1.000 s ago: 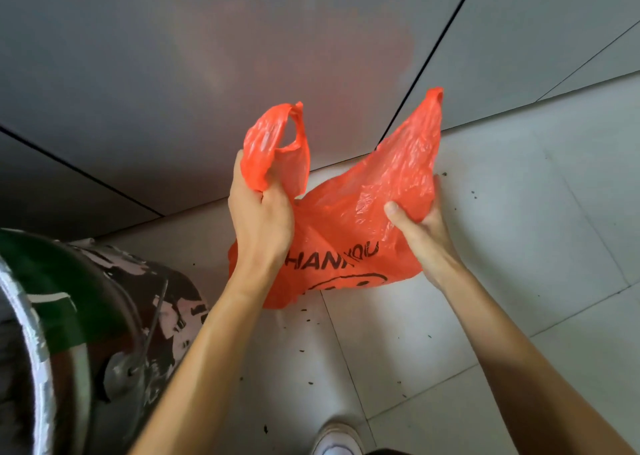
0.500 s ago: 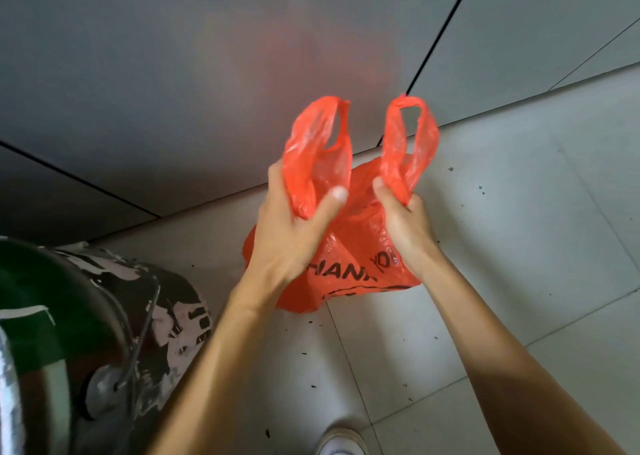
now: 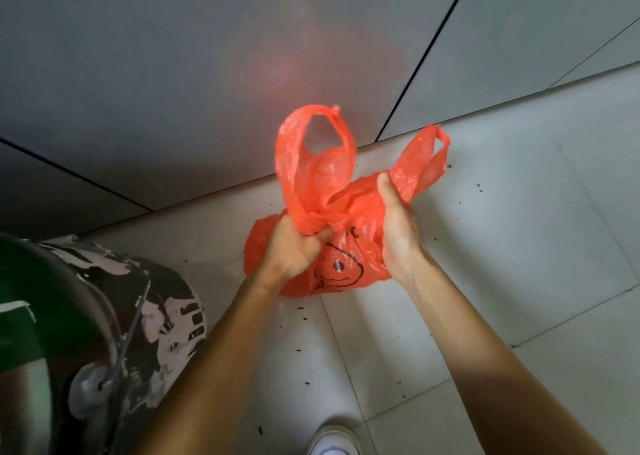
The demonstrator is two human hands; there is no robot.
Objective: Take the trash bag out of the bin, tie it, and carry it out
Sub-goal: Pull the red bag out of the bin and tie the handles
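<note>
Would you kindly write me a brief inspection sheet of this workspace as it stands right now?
Surface: pale tiled floor, scattered with small dark specks.
Job's things: orange trash bag out of the bin, held in the air, both handle loops sticking up, no finished knot visible; bin at lower left, patterned wall, wire handle.
Clutter: dark crumbs beneath the bag.
Grippers: left hand clenched on the bunched base of one handle; right hand gripping the other handle.
Cables: nothing seen.
Surroundings: grey panelled wall; a white shoe at the bottom edge.

Pale tiled floor (image 3: 519, 247) with dark specks (image 3: 304, 318), paint-smeared bin (image 3: 145, 333), probably a shoe (image 3: 332, 442).
</note>
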